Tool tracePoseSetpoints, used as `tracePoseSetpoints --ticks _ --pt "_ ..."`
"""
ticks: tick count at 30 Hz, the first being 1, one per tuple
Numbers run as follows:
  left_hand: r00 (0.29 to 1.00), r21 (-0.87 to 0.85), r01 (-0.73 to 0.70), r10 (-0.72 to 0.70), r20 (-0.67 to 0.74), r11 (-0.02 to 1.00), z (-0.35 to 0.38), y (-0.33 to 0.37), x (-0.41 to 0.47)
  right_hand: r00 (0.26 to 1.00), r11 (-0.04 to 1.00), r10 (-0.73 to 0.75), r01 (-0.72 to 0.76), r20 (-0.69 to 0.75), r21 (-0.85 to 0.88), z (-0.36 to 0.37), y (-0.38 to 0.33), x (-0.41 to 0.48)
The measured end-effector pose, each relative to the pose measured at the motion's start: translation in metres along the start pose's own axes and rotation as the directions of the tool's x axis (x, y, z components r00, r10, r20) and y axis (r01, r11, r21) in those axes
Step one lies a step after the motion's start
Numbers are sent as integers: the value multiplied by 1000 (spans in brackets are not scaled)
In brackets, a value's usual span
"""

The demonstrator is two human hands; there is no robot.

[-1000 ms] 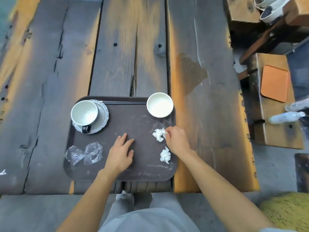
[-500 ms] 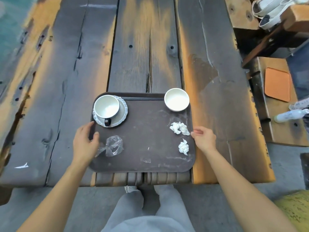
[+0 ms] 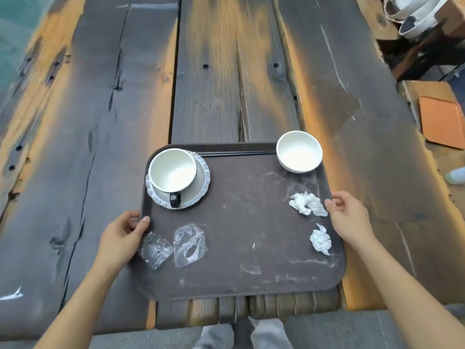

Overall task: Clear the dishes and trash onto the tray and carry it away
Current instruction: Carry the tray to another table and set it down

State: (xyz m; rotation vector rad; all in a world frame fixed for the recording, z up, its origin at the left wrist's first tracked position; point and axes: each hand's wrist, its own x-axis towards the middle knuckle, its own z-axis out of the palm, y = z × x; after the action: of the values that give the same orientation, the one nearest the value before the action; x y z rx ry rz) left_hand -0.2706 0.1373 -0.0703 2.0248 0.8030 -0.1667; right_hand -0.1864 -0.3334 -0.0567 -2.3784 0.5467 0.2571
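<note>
A dark brown tray (image 3: 241, 280) lies at the near edge of the wooden table (image 3: 226, 71). On it stand a white cup (image 3: 172, 170) on a saucer (image 3: 201, 187) at the back left, a white bowl (image 3: 299, 151) at the back right and black chopsticks (image 3: 239, 153) along the far rim. Crumpled white tissues (image 3: 308, 204) and another tissue wad (image 3: 320, 239) lie on the right, clear plastic wrappers (image 3: 176, 244) on the left. My left hand (image 3: 123, 235) grips the tray's left rim. My right hand (image 3: 348, 217) grips its right rim.
To the right stands a wooden bench (image 3: 412, 96) with an orange mat (image 3: 441, 122). A plastic bottle (image 3: 456, 175) shows at the right edge. White shoes (image 3: 415, 13) rest at the top right. My grey trouser legs (image 3: 246, 333) are below the table's edge.
Both hands left the tray's surface and moved out to its sides. They now grip the left and right rims; the view has closed in on the tray.
</note>
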Motion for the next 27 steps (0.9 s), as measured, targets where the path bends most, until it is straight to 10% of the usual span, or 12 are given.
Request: tracePoseSetpoints --ticks 27 --pt "895 193 -140 207 -395 971 33 -5 -35 970 969 -242 242 9 -49 3 -7 17"
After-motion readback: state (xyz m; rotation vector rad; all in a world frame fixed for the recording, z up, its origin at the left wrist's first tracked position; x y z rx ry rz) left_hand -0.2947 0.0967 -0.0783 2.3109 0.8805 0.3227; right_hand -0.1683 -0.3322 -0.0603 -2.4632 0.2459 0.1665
